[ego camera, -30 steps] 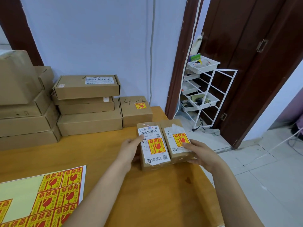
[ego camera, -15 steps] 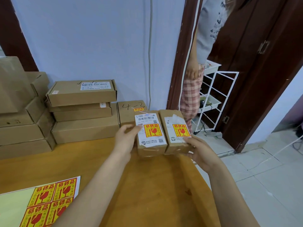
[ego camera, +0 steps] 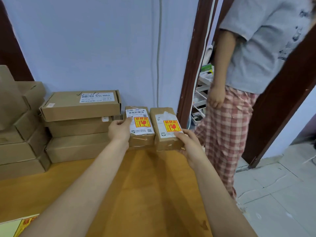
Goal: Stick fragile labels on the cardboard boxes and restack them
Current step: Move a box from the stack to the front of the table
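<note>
Gripping left box point(ego camera: 139, 127) | left hand point(ego camera: 119, 130) | right hand point(ego camera: 189, 142) grips right box point(ego camera: 168, 129)

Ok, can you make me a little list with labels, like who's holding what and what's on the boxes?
left hand: grips the left small box at its left edge
right hand: grips the right small box at its near right corner
small boxes: side by side, near the wall
stickers: a red and yellow fragile label on the left box, another fragile label on the right box
beside them: stack of flat boxes, none showing a fragile label
table: orange wood
sticker sheet: at the near left corner
bystander: stands in the doorway
</note>
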{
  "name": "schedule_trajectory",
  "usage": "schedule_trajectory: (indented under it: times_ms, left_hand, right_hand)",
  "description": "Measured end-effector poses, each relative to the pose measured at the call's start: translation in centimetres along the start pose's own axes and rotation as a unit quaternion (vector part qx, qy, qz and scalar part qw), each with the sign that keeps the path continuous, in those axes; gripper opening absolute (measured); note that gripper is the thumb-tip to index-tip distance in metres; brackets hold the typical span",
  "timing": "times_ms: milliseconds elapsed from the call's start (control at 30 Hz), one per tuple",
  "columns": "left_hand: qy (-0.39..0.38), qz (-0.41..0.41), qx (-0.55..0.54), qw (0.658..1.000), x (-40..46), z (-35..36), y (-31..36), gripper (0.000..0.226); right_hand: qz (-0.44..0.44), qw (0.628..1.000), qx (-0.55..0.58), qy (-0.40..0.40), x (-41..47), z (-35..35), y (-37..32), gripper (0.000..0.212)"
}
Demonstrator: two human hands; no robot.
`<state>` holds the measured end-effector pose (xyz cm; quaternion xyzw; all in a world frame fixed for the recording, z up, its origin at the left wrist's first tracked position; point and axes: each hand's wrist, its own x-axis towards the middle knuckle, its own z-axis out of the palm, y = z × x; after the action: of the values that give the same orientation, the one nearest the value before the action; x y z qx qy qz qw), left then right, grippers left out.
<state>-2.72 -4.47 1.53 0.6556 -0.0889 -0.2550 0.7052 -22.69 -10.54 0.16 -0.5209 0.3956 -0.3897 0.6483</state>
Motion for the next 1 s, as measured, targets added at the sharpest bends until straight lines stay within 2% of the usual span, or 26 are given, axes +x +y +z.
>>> schedule_trajectory:
  times_ms: [167, 367, 433, 500, 567, 633, 800, 900, 1000]
  left_hand:
    - [0.005, -0.028, -0.024, 0.999, 1.7, 0.6, -0.1, 0.025]
    - [-0.052, 0.012, 0.025, 0.998, 2.3, 0.7, -1.2, 0.031]
    - [-0.077, 0.029, 0.042, 0.996, 2.3, 0.3, -1.3, 0.038]
    - [-0.089, 0.059, 0.073, 0.992, 2.1, 0.0, -1.4, 0.054]
    - [-0.076, 0.099, 0.116, 0.985, 1.7, -0.3, -1.6, 0.069]
    - [-0.042, 0.123, 0.137, 0.982, 0.8, -0.6, -1.9, 0.077]
    - [0.063, 0.204, 0.187, 0.959, -0.8, -1.5, -3.1, 0.075]
    - [0.059, 0.221, 0.223, 0.948, -1.1, -2.0, -3.5, 0.076]
    - [0.037, 0.241, 0.239, 0.940, -1.0, -2.2, -3.7, 0.063]
  right_hand:
    - [0.006, 1.000, 0.001, 0.004, 2.6, 1.5, 0.1, 0.026]
    - [0.010, 0.998, -0.056, 0.016, 6.2, 3.0, 0.7, 0.012]
    - [0.004, 0.997, -0.076, 0.018, 7.3, 3.6, 0.8, 0.019]
    - [0.010, 0.995, -0.100, 0.023, 8.0, 4.3, 0.9, 0.038]
    - [0.016, 0.992, -0.121, 0.026, 8.6, 5.0, 0.7, 0.046]
    - [0.017, 0.990, -0.135, 0.030, 9.1, 5.5, 0.7, 0.045]
    - [0.020, 0.989, -0.140, 0.030, 9.1, 6.2, 1.0, 0.047]
    - [0.000, 0.995, -0.092, 0.036, 8.6, 5.9, 1.6, 0.040]
    - [-0.026, 0.996, -0.062, 0.053, 8.1, 5.6, 2.3, 0.039]
